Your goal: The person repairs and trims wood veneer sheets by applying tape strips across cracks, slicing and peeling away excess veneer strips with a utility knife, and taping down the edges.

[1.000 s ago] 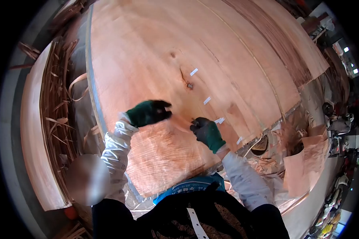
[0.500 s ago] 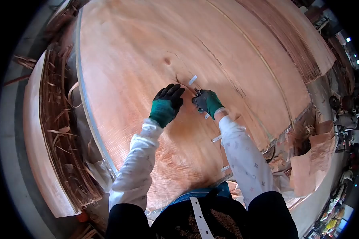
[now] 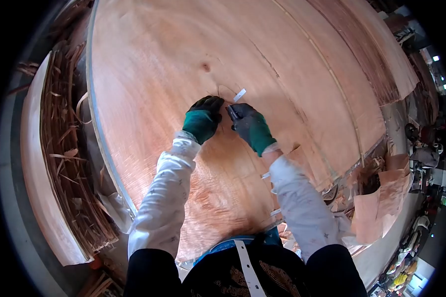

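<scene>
A wide sheet of wood veneer [image 3: 158, 99] lies before me, with a dark knot [image 3: 205, 67] and a thin curved cut line near its middle. My left hand [image 3: 203, 119], in a black and green glove, rests on the sheet with its fingers drawn together; whatever is under the fingertips is hidden. Close beside it, my right hand [image 3: 251, 127], gloved alike, is closed around a small dark hand tool [image 3: 231, 112], mostly covered by the fingers. A short white tape strip [image 3: 240, 95] sticks to the veneer just beyond my right hand.
Stacked veneer with ragged edges [image 3: 64, 163] stands on the left. More layered sheets [image 3: 366, 54] lie at the upper right. Torn veneer pieces [image 3: 381, 198] hang at the right edge. A long crack [image 3: 277, 74] runs across the sheet.
My right hand has moved left with the tool, close to my left hand. The left hand's fingers, spread flat before, are now drawn in. The view has shifted slightly.
</scene>
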Demonstrator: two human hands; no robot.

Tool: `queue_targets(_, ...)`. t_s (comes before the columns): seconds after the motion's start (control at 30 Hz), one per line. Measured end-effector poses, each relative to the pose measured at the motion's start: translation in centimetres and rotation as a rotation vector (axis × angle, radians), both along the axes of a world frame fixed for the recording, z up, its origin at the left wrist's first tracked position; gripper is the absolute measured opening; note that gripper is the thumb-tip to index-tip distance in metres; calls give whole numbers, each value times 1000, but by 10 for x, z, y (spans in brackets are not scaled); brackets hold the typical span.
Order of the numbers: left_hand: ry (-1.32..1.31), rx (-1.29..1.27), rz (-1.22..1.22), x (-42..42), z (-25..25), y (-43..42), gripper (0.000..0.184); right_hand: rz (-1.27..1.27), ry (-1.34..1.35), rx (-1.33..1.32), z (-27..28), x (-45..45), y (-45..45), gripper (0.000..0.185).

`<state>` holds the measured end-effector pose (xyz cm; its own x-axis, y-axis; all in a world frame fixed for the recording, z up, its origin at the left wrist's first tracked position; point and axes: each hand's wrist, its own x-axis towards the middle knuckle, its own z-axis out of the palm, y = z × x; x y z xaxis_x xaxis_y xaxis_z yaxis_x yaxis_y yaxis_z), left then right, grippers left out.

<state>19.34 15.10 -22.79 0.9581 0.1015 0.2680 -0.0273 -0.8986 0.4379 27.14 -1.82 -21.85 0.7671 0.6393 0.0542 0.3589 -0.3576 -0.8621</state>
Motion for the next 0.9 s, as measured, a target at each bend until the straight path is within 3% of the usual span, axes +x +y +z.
queue_targets(0.4, 96, -59, 104, -1, -2, -8, 53, -123, -288, -251, -13, -26, 36, 20)
queue_targets(0.73, 50, 237, -214, -9, -4, 9, 34, 65, -447, -221, -24, -33, -17, 25)
queue_targets(0.9, 11, 261, -247, -11, -3, 8, 32, 288, -579, -274, -17, -14, -62, 27)
